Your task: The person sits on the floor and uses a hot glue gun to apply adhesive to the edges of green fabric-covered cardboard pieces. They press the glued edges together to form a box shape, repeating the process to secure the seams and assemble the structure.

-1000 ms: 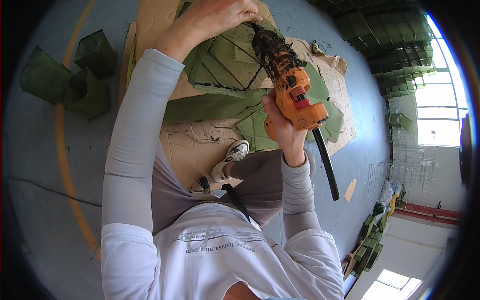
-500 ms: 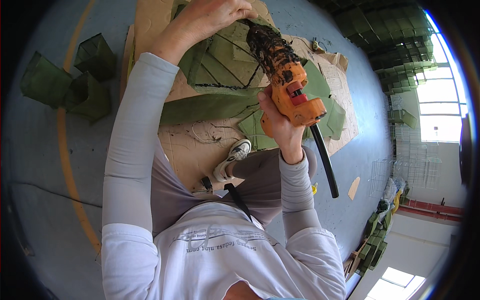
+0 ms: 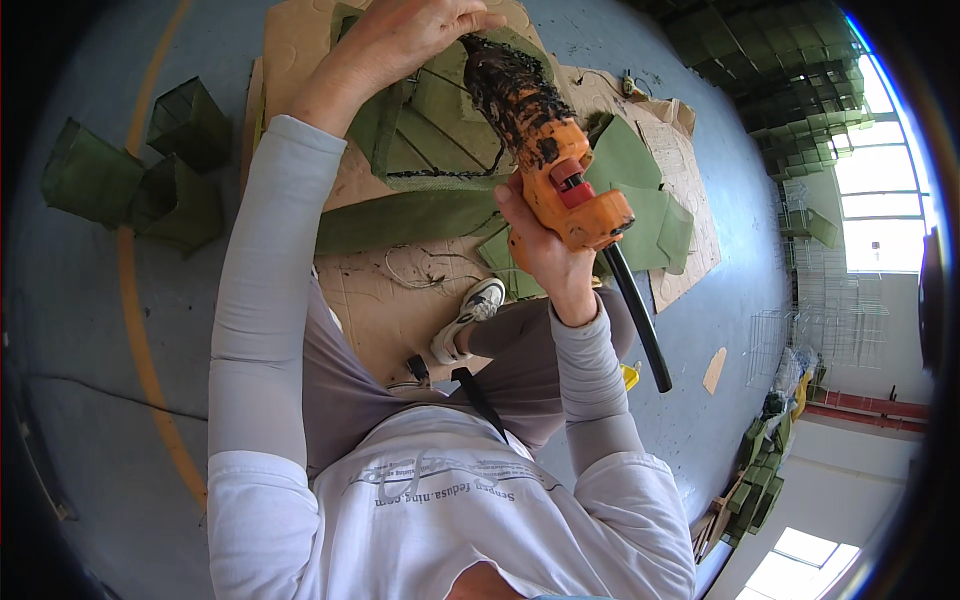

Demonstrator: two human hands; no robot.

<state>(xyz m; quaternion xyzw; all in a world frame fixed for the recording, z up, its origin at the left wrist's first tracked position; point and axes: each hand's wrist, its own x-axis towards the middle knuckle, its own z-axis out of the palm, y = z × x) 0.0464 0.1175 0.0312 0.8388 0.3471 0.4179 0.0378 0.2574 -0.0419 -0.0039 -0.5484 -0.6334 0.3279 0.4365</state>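
- Gripping the orange glue gun (image 3: pixel 548 160) over the green panels (image 3: pixel 435 140), my right hand (image 3: pixel 557 257) should hold it steady.
- My left hand (image 3: pixel 420 30) sits close by the nozzle (image 3: pixel 470 43); I cannot tell its grip.
- I'd move slowly, skin clear of likely heat.

Floor (image 3: pixel 690 420): blue-grey all around me.
Orange-yellow line (image 3: pixel 128 275): curves across the floor on my left.
Green boxes (image 3: pixel 92 175): three, close together by that line.
Cardboard scrap (image 3: pixel 715 371): lies flat on the floor to my right.
Wire racks (image 3: pixel 820 320): near the wall (image 3: pixel 850 470), farther right.
Green stacks (image 3: pixel 770 85): piled by the bright window (image 3: pixel 885 180).
Red pipes (image 3: pixel 865 402): run along the white wall.
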